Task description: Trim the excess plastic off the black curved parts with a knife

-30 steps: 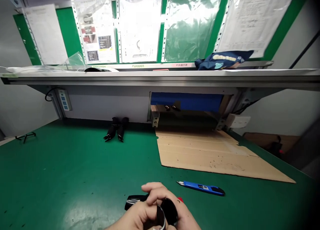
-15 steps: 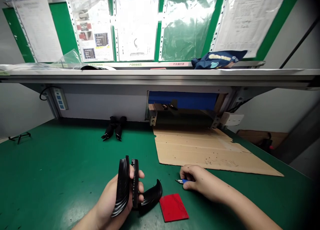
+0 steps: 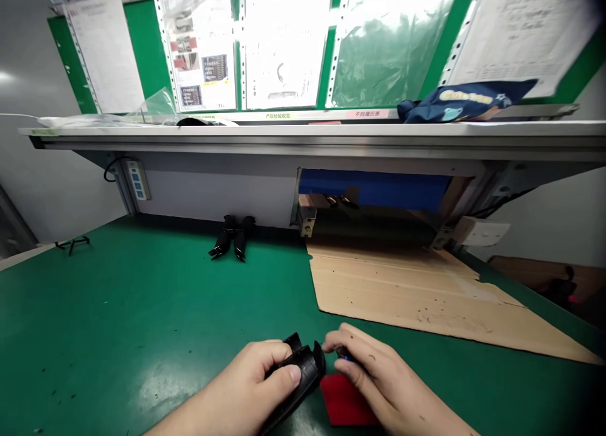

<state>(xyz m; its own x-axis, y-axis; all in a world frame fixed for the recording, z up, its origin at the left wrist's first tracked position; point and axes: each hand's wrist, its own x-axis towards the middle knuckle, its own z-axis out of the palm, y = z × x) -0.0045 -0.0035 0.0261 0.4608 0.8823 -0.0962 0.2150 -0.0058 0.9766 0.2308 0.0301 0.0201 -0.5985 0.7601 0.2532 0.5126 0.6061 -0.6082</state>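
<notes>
part (image 3: 303, 373) lay left of pad (image 3: 343, 403) on table (image 3: 118, 310) | knife (image 3: 344, 355) sat just behind pad | cardboard (image 3: 416, 291) lay further back, right | cutters (image 3: 234, 237) lay far back, below shelf (image 3: 303, 136)

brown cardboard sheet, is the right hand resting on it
No, the right hand is over the red square, short of the brown cardboard sheet.

Green bench (image 3: 118, 310): cardboard sheet (image 3: 416, 291), red card (image 3: 345, 403)

Bright overhead glare, blown-out sleeves, edges warped
</notes>
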